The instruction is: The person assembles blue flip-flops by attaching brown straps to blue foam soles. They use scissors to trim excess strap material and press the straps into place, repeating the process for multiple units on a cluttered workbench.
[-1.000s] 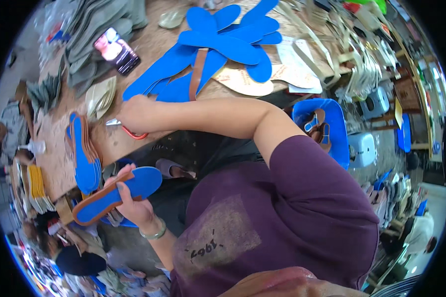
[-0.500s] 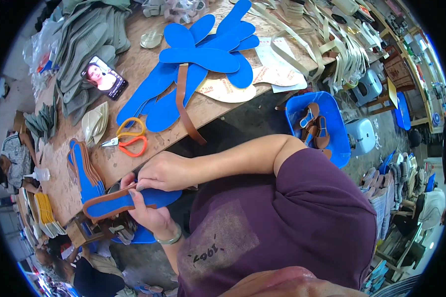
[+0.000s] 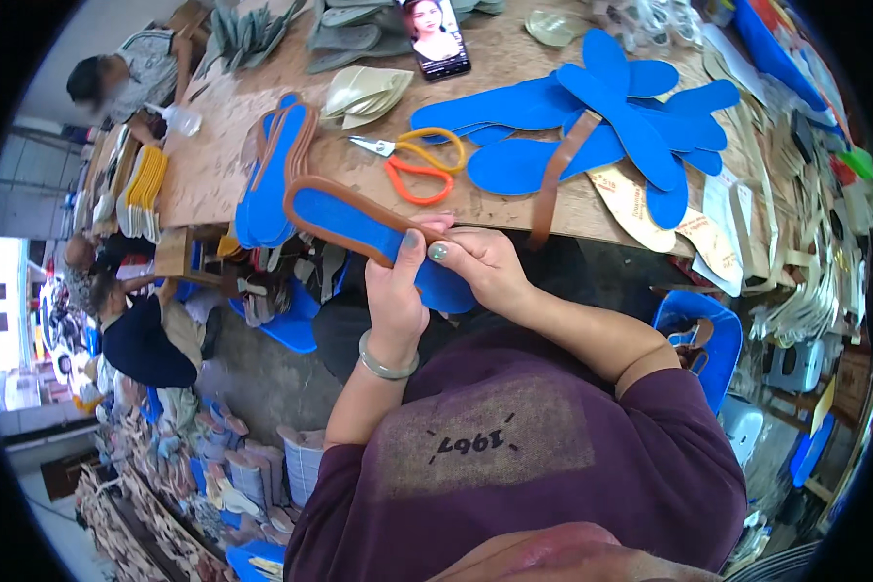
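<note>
In front of my chest I hold a blue insole [image 3: 344, 215] with a brown strip along its rim. My left hand [image 3: 396, 296] is closed on its middle from the near side, thumb lying on top. The right hand [image 3: 485, 264] is closed around the wider end, its thumb pressing the edge beside my left thumb. The brown strip runs round the far end and down the sides to my fingers; the right end shows plain blue. My fingertips under the insole are partly hidden. Just beyond lie scissors [image 3: 417, 160] with yellow and orange handles and a stack of brown-edged blue insoles [image 3: 279, 179].
Loose blue insoles [image 3: 543, 107] lie fanned on the wooden table [image 3: 359, 228], a brown strip [image 3: 561, 179] across them. A phone [image 3: 435, 39] and cream pieces [image 3: 367, 95] lie farther back. A blue bin [image 3: 713, 373] stands at right. Another person [image 3: 136, 82] sits at far left.
The view has swung, so the table appears farther right and the left-hand workshop shows more. My right hand has shifted toward the insole's wider end; both hands still hold it.
</note>
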Demonstrator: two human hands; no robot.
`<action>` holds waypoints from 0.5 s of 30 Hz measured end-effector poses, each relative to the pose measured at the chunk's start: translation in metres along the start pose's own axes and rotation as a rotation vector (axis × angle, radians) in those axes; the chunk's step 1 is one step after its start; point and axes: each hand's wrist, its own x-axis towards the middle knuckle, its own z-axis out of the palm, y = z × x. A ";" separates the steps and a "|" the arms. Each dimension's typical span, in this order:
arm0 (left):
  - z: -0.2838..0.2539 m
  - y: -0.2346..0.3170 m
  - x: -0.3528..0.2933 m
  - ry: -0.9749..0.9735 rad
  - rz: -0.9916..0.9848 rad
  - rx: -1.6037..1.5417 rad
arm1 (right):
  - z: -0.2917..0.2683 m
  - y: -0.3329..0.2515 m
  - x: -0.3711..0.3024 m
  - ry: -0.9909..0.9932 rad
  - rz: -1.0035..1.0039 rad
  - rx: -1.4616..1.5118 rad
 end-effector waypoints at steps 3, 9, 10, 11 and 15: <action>-0.011 -0.004 0.005 -0.012 -0.014 0.049 | 0.007 0.012 0.006 0.064 -0.120 -0.034; -0.007 0.002 0.019 -0.015 -0.071 -0.008 | 0.000 0.013 0.017 0.086 0.164 0.318; -0.003 0.001 0.018 0.016 -0.060 -0.046 | -0.002 0.010 0.021 0.092 0.173 0.342; 0.001 0.000 0.017 0.047 -0.050 -0.083 | -0.004 0.008 0.024 0.098 0.181 0.367; -0.001 -0.006 0.027 0.106 0.169 0.339 | -0.009 0.011 0.027 0.027 0.079 0.175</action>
